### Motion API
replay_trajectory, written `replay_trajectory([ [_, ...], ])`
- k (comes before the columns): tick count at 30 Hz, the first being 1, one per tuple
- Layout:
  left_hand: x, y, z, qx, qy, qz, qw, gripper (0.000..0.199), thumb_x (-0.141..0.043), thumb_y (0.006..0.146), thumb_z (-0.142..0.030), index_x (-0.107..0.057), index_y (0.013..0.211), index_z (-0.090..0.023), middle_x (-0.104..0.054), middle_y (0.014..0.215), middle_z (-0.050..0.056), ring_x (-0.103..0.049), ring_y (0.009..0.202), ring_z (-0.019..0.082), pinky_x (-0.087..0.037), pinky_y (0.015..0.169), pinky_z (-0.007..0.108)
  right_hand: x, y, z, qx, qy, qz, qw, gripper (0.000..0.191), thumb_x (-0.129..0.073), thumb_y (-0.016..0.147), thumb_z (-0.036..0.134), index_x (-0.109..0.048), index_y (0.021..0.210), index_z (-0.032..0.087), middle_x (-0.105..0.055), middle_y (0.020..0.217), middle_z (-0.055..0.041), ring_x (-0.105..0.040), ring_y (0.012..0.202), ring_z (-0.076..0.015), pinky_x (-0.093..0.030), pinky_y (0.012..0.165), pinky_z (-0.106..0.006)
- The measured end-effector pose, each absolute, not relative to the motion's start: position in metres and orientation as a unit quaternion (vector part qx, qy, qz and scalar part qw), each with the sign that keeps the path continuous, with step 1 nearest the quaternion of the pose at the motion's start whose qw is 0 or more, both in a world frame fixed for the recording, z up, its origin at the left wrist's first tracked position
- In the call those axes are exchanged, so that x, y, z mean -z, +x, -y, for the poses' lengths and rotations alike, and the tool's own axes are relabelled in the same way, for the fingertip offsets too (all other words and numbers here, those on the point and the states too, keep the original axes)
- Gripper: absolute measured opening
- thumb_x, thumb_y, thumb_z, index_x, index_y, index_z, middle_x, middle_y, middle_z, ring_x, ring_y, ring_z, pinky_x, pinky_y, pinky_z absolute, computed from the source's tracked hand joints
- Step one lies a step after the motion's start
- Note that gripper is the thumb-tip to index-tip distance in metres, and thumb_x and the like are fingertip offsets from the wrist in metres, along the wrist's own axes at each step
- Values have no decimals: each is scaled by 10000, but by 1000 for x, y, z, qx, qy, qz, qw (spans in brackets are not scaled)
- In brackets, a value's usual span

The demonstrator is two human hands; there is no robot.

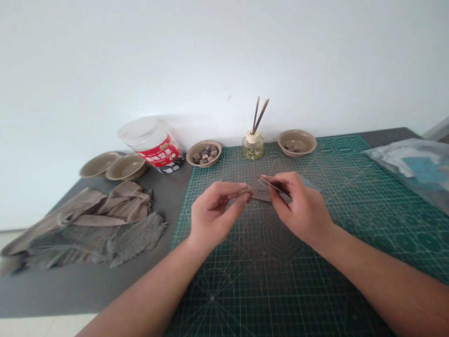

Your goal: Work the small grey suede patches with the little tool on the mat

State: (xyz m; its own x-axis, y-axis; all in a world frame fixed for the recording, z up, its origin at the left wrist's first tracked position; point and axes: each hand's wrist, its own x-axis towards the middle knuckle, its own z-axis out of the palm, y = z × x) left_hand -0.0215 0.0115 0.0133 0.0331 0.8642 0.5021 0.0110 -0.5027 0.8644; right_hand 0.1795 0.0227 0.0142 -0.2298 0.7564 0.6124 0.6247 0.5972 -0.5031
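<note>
Slim tweezers (pixel 275 186) sit gripped in the person's right hand (pixel 298 208) at centre frame, held between thumb and curled fingers, tips pointing left over a flat brown piece (pixel 261 193) lying on a green cutting mat (pixel 351 224). The left hand (pixel 217 215) closes to a pinch just beside them, its fingertips (pixel 243 194) meeting at a small item too tiny to identify. Both hands hover close together above the brown piece, and a grey-blue sheet (pixel 310 183) shows just past the right hand. Along the mat's far edge stand a tan bowl of small dark tiles (pixel 203 153), a glass reed diffuser (pixel 252 146) with two sticks, and a second tan bowl (pixel 297 142) holding a few pieces. At upper left, a clear plastic jar (pixel 150 142) with a red label lies tilted on its side beside two tan bowls (pixel 115 166) on a grey table (pixel 87 295). A crumpled grey-brown cloth (pixel 94 229) sprawls at the left of the frame, while a clear plastic bag (pixel 414 168) with blue and white contents lies at the right, overlapping the mat's corner.
</note>
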Motion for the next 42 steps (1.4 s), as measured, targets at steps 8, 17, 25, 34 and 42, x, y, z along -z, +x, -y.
replay_trajectory([
  [8, -15, -19, -12, -571, 604, -392, 393, 216, -783, 827, -182, -699, 1026, -178, -772, 838, 37, -753, 727, 156, -629, 674, 248, -23, 184, -11, -18, -353, 800, 484, 351, -590, 913, 34, -681, 1212, 193, -736, 1255, -56, -716, 1118, -151, -555, 992, -251],
  [17, -17, -20, -14, -549, 654, -404, 328, 112, -772, 771, -120, -669, 770, -165, -700, 759, 9, -653, 683, 113, -564, 635, 211, -23, 176, -12, 4, -305, 854, 421, 429, -469, 956, 40, -612, 1357, 102, -619, 1416, -127, -550, 1361, -240, -501, 1118, -418],
  [25, -13, -20, -14, -548, 659, -426, 290, 124, -750, 760, -88, -656, 746, -168, -692, 753, -9, -625, 676, 95, -528, 632, 187, -15, 169, -12, 38, -287, 873, 393, 456, -437, 963, 29, -558, 1401, 57, -569, 1453, -171, -548, 1362, -220, -508, 1114, -379],
  [34, -17, -21, -13, -569, 662, -400, 281, 119, -745, 780, -77, -670, 780, -170, -698, 790, -1, -644, 731, 107, -536, 674, 202, -19, 167, -3, 18, -310, 853, 418, 487, -431, 958, 37, -543, 1428, 94, -595, 1423, -170, -601, 1306, -212, -550, 1062, -367],
  [42, -15, -24, -13, -577, 683, -365, 261, 179, -745, 789, -42, -707, 885, -188, -720, 860, 23, -668, 803, 138, -544, 728, 257, -18, 167, -4, -75, -324, 833, 442, 546, -443, 925, 43, -548, 1446, 173, -619, 1409, -99, -650, 1242, -200, -559, 1051, -350],
])
